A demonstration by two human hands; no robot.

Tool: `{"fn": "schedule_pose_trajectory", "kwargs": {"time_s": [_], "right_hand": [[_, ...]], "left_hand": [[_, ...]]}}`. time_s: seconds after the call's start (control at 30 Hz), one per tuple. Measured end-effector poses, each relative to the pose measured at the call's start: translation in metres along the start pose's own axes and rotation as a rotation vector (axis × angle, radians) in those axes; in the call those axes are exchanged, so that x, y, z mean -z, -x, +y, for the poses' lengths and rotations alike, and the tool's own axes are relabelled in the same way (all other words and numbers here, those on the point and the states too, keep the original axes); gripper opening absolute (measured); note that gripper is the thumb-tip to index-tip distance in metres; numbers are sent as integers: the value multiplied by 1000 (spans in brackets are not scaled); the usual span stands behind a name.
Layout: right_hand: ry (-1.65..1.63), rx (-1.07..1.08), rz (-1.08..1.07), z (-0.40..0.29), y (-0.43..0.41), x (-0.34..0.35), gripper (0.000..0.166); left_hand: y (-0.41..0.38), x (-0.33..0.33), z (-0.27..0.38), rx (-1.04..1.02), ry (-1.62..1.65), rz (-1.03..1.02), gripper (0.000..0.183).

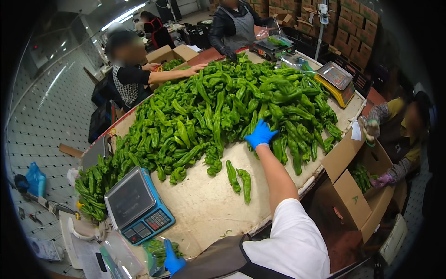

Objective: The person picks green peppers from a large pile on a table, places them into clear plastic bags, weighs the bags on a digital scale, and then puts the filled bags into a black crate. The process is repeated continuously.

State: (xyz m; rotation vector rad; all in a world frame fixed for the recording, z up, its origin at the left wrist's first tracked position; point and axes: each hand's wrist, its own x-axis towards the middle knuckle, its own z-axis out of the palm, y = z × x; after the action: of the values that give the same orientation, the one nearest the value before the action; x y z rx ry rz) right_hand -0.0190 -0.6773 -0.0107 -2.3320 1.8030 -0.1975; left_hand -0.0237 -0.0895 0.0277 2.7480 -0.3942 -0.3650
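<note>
My right hand [260,134], in a blue glove, reaches over the near edge of a large heap of long green peppers [209,115]. Its fingers are spread and touch the peppers; no pepper shows lifted in it. Close to my body, my left hand [173,259], also gloved in blue, is at the side of a clear plastic bag [153,256] with green peppers inside. It appears to grip the bag's edge, though part of the hand is hidden by my apron. Two loose peppers [238,181] lie on the pale tabletop [205,205] between my hands.
A blue digital scale [134,205] stands left; a yellow one [336,83] is at the far right. Flat plastic bags [120,258] lie near the front left. Co-workers surround the table, one with an arm [174,74] on the heap. An open cardboard box [352,198] stands right.
</note>
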Motion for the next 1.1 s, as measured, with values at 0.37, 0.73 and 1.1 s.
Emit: {"fn": "schedule_pose_trajectory", "kwargs": {"time_s": [0.37, 0.73, 1.1], "right_hand": [[-234, 557, -347, 21, 186, -55, 98], [-614, 609, -9, 58, 203, -62, 56], [-589, 498, -144, 32, 148, -96, 28]], "left_hand": [[-5, -12, -16, -175, 79, 8, 89], [7, -7, -30, -154, 146, -15, 88], [20, -14, -53, -301, 146, 85, 89]]}}
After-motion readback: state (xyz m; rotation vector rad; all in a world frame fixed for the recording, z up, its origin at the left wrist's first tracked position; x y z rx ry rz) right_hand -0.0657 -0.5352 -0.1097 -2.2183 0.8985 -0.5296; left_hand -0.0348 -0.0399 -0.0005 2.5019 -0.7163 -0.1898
